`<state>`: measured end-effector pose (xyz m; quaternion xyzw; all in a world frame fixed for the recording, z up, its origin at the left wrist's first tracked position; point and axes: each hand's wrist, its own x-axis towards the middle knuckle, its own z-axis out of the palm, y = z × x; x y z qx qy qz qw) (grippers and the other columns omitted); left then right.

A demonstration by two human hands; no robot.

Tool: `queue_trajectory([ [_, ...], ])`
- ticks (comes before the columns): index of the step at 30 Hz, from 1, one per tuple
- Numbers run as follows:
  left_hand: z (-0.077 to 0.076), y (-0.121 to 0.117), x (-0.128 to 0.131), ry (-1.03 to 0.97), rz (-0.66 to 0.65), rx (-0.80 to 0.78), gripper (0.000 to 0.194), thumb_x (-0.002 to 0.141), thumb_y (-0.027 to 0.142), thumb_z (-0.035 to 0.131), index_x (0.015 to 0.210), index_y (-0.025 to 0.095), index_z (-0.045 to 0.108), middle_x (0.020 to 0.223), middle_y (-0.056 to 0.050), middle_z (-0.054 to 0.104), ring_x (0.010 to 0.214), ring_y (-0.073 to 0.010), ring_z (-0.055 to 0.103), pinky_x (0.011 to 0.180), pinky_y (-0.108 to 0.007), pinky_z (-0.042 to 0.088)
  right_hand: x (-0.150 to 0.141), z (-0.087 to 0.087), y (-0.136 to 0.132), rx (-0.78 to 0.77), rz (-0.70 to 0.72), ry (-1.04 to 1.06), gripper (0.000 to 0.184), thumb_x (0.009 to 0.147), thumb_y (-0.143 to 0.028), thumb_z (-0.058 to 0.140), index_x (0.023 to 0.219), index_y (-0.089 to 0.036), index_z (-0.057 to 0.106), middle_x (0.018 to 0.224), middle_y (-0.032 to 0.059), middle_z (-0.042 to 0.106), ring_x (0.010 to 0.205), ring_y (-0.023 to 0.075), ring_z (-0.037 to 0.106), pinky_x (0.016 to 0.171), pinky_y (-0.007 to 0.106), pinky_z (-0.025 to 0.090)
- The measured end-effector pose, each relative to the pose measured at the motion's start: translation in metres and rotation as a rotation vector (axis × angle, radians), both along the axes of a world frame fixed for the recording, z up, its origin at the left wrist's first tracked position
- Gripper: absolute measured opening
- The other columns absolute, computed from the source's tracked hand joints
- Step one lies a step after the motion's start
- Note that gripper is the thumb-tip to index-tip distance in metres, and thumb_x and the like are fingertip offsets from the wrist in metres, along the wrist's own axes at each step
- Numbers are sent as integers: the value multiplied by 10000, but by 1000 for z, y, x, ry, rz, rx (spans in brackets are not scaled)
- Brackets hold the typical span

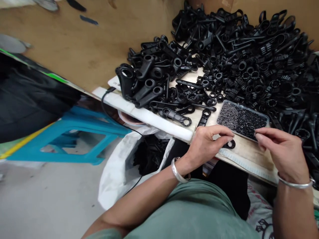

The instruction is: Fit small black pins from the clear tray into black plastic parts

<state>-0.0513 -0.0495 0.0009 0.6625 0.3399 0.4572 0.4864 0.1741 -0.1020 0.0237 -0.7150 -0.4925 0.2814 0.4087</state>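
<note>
Basically, the black ringed part point(229, 143) lies flat on the pale wooden board point(245, 149) near the front edge, below the left hand's fingertips; smooth, hard-looking, plastic-like, toothed inner rim, rest of it hidden by the hand. Just beside it, a clear shallow box point(243, 120), rectangular with rounded corners, full of tiny dark grainy pieces (greyer at one end, blacker at the other). Left hand point(205, 142): comes in from lower left, wrist roughly level with forearm, thumb and index drawn nearly together; cannot tell if a tiny piece sits between them. Right hand point(284, 149): at the box's near right corner, forearm upright in view, fingers bent inward, thumb and index almost meeting; cannot tell what, if anything, they pinch. Shiny metal bangle on each wrist. Beyond the box, a big heap of black parts point(249, 63), matte to semi-gloss, rings, short ribbed collars and long arms jumbled. Left of that, a group of long tapered arms point(147, 68) with round eyes. White padded strip point(149, 111) along the table edge, white sack point(117, 172) below, blue plastic stool point(74, 136) farther left.
</note>
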Motion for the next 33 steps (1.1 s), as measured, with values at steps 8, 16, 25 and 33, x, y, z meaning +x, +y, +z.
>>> queue_trajectory([
  [8,1,-8,7,-30,-37,10,113,815,56,701,846,156,744,872,-20,782,801,-133,728,785,-215,581,-47,-16,-14,99,38,478,185,695,-289,854,836,-221,757,712,15,697,564,118,584,530,255,496],
  [16,2,-11,5,-25,-48,28,117,818,64,692,852,166,739,869,-10,778,805,-132,724,789,-222,585,-58,-13,-13,80,46,597,183,687,-313,841,799,-221,729,707,24,687,537,109,549,501,254,484],
  [25,2,-13,4,-68,-53,28,115,814,45,699,851,146,738,871,-15,779,816,-121,725,800,-198,578,-59,-15,-17,48,69,710,146,733,-290,818,855,-247,751,745,13,687,571,102,570,510,229,500],
  [33,1,-13,4,-29,-47,17,105,821,66,704,852,162,737,860,-6,774,792,-119,716,770,-203,569,-60,-17,-19,102,42,575,184,705,-312,843,844,-217,770,694,21,697,536,123,608,534,278,570],
])
